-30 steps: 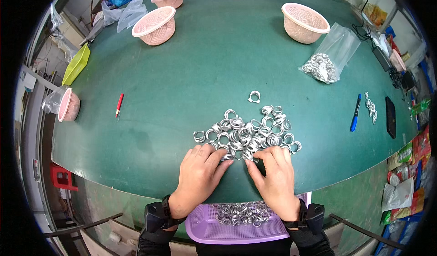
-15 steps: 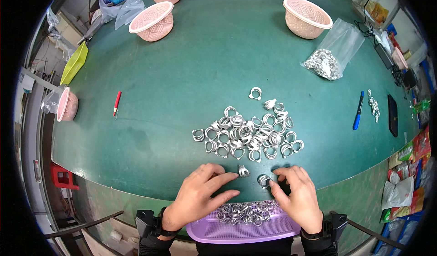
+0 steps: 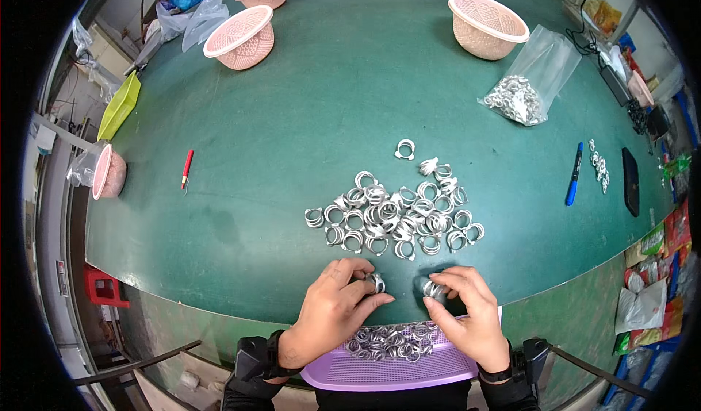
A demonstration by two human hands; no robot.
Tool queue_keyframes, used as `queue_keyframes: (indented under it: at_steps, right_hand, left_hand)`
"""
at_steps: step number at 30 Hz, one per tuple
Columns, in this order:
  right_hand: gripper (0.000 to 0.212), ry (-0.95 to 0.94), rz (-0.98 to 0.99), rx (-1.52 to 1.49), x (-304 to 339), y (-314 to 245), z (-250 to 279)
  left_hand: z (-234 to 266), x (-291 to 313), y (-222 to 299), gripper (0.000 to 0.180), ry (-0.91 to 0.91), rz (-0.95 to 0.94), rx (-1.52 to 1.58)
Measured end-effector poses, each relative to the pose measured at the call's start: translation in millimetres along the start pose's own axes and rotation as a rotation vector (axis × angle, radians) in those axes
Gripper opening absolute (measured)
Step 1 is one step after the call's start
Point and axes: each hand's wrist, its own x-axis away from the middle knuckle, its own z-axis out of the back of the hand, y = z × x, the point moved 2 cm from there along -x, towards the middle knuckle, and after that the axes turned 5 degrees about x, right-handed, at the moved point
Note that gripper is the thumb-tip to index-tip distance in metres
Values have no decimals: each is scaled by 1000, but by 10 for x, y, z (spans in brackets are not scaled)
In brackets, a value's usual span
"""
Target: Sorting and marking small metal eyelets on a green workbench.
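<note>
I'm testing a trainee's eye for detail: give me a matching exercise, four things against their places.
1. Ring pile
2. Purple basket
3. Slim red tool
4. Clear bag

A. On the left part of the green table
B. Beside a pink basket
C. Just beyond the left hand and right hand
D. By the table's near edge

Pairs: 1-C, 2-D, 3-A, 4-B

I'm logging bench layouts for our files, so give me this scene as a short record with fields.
Left hand: fingers at a small metal ring piece; grip partly hidden
Right hand: metal ring piece between thumb and fingers
Pile: silvery ring pieces, beyond both hands
Apart: single ring piece, beyond the pile
Near edge: purple basket holding more rings
Right side: clear bag of metal pieces, blue marker
Left side: red pen
</note>
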Motion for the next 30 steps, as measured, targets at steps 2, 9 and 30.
queue_keyframes:
  at_steps: [2,9,30]
  right_hand:
    - [31,3,-100,-224,12,16,8]
    - [34,16,-92,-751,132,-49,-193]
    - [36,-8,-21,-997,146,-36,-189]
  left_hand:
    - [24,4,14,20,-51,210,189]
    - [-135,158,84,25,-150,661,1291]
    - [-89,152,234,38,-112,569,1072]
